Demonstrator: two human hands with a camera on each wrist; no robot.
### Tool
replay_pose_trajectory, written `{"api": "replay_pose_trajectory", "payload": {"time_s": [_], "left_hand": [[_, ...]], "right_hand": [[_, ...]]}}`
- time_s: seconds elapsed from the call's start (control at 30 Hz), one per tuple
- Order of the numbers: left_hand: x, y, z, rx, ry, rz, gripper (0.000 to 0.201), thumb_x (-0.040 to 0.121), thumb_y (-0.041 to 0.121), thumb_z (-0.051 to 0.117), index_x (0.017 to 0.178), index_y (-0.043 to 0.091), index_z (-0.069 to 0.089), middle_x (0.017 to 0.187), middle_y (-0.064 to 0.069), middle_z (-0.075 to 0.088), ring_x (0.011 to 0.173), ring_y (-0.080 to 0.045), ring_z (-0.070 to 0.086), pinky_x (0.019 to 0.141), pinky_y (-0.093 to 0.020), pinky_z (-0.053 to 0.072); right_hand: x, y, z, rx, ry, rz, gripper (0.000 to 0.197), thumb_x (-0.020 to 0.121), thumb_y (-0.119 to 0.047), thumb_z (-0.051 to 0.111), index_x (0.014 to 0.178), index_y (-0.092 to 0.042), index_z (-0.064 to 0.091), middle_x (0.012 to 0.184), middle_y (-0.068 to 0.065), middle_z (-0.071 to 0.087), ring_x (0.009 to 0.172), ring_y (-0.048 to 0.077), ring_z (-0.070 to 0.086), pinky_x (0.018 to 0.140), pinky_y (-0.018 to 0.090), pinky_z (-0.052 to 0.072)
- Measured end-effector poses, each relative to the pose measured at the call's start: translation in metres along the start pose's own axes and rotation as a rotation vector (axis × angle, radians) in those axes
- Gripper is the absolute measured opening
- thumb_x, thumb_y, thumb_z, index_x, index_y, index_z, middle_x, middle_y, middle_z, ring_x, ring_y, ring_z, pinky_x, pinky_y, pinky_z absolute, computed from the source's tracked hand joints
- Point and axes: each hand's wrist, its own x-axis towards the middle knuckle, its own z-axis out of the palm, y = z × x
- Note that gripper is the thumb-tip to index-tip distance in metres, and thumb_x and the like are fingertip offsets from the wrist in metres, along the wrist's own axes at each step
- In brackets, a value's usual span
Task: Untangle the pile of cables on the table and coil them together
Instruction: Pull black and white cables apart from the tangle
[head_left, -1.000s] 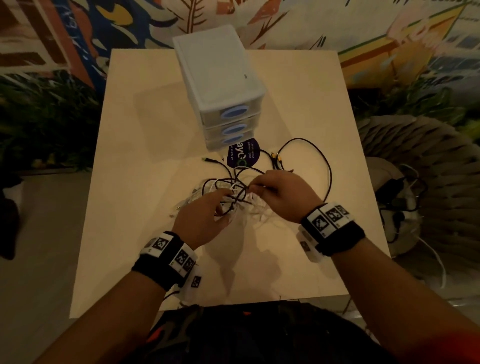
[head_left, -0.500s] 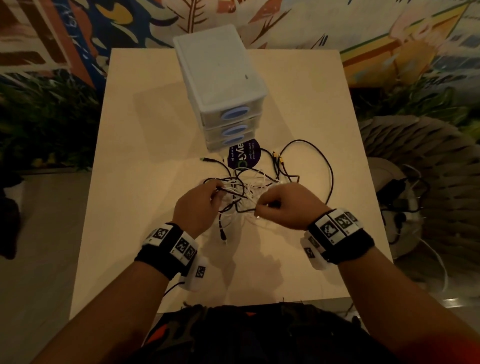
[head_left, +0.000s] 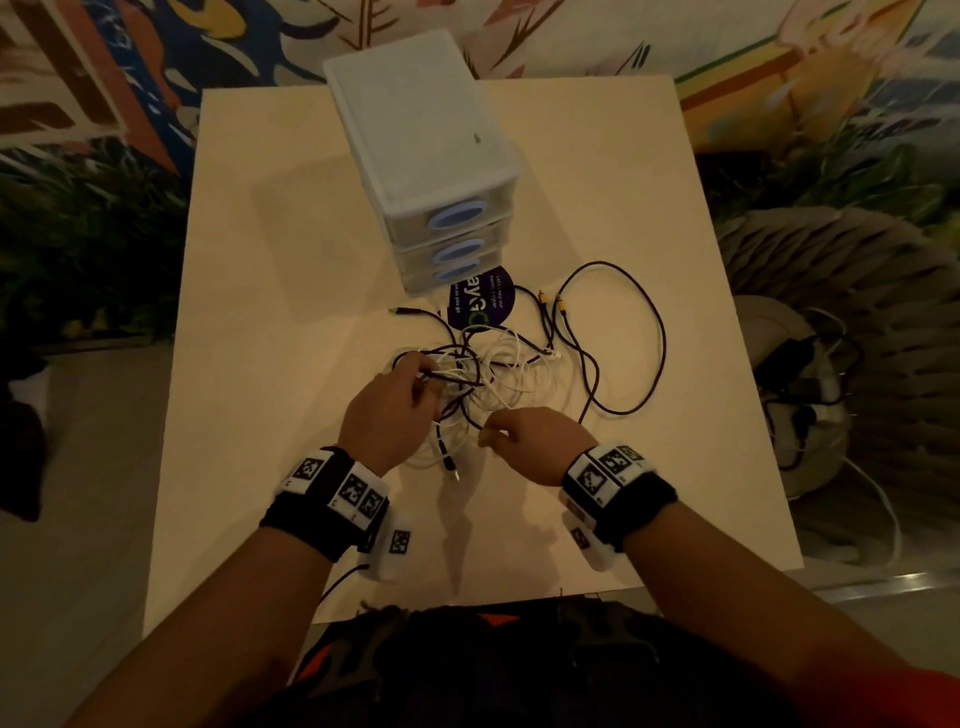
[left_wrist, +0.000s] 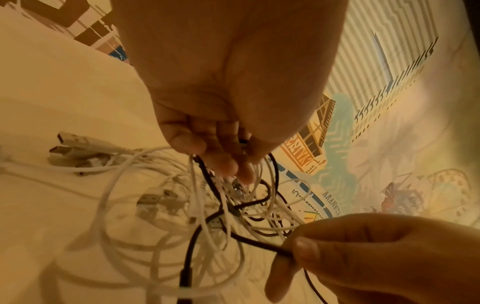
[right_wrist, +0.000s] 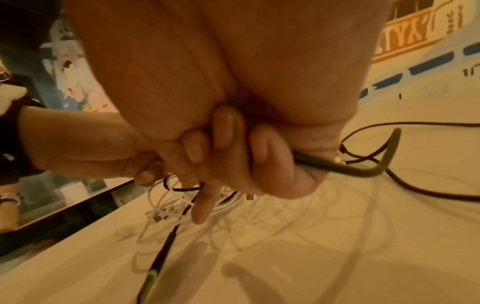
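Pinching a black cable (head_left: 589, 374), the right hand (head_left: 530, 441) has its grip curled tight at the near edge of the cable pile (head_left: 493, 379), while the left hand (head_left: 387, 410) has its grip bunched on several strands at the pile's 9 o'clock side. From the head view the pile lies mid-table (head_left: 260, 312), at about 12 o'clock from the right hand and 2 o'clock from the left hand; both hands touch it, the left deeper in. The black cable's long loop sweeps out toward 3 o'clock, so I judge the free run lies away from the left hand, and pulling toward 5 o'clock would draw it clear. Behind, at 12 o'clock, stands one drawer unit (head_left: 421, 150) with three drawers, a dark round sticker (head_left: 483, 306) just before it. In the left wrist view the left hand (left_wrist: 228, 92) clamps white and black strands together; the right hand (left_wrist: 376, 257) pinches one black strand at 5 o'clock. At least four white plug ends show; the exact number of cables I cannot tell. In the right wrist view the right hand (right_wrist: 233, 123) grips one dark cable that bends out toward 3 o'clock.
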Motion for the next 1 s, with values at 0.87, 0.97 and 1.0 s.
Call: {"api": "replay_pose_trajectory", "payload": {"time_s": [0.87,0.97,1.0], "left_hand": [[0.085,0.007,-0.005,0.247,-0.304,0.003,0.033,0.106,0.032,0.047,0.111,0.013,0.073,0.117,-0.012,0.07,0.106,-0.032,0.062,0.088,-0.038,0.047],[0.083,0.004,-0.005,0.255,-0.305,0.027,0.031,0.102,0.038,0.055,0.106,0.015,0.076,0.109,-0.011,0.073,0.1,-0.03,0.064,0.082,-0.037,0.048],[0.082,0.005,-0.006,0.242,-0.302,0.017,0.031,0.102,0.039,0.056,0.106,0.016,0.076,0.11,-0.01,0.073,0.1,-0.029,0.065,0.083,-0.037,0.048]], "right_hand": [[0.019,0.021,0.027,0.493,0.091,0.132,0.022,0.098,-0.033,0.057,0.097,-0.024,0.078,0.085,-0.003,0.078,0.069,0.009,0.074,0.072,0.03,0.063],[0.022,0.015,0.028,0.452,0.096,0.107,0.027,0.099,-0.032,0.054,0.088,-0.022,0.076,0.082,-0.002,0.078,0.065,0.008,0.074,0.07,0.028,0.062],[0.023,0.014,0.029,0.448,0.099,0.108,0.028,0.099,-0.032,0.054,0.086,-0.019,0.075,0.081,-0.002,0.078,0.064,0.007,0.073,0.07,0.029,0.062]]}}
